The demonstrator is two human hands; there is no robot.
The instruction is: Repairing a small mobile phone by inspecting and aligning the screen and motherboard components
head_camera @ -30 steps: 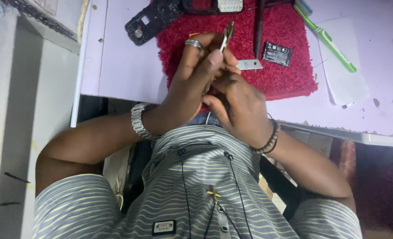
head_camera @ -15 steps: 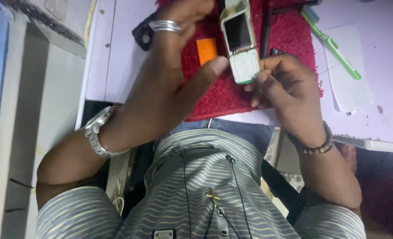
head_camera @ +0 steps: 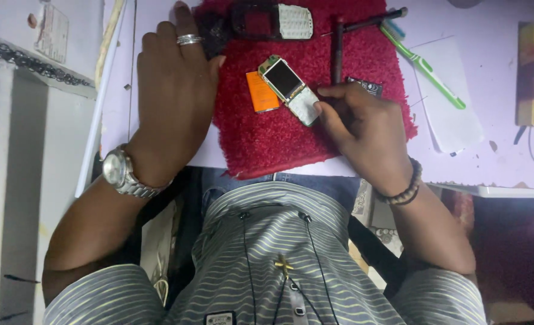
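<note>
Left hand (head_camera: 173, 90) flat, palm down, fingers stretched forward together, wrist straight; right hand (head_camera: 363, 129) curled, fingertips (head_camera: 320, 108) pinched, forearm angled inward

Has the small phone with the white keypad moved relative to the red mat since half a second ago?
Yes. The small phone went from above the red mat's top edge down beside the orange card, right hand at its keypad end.

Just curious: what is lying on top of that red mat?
On the red mat: a small phone, an orange card, a dark phone. The right hand hides part.

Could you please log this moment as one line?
left hand: flat on red mat | right hand: fingertips on small phone
</note>
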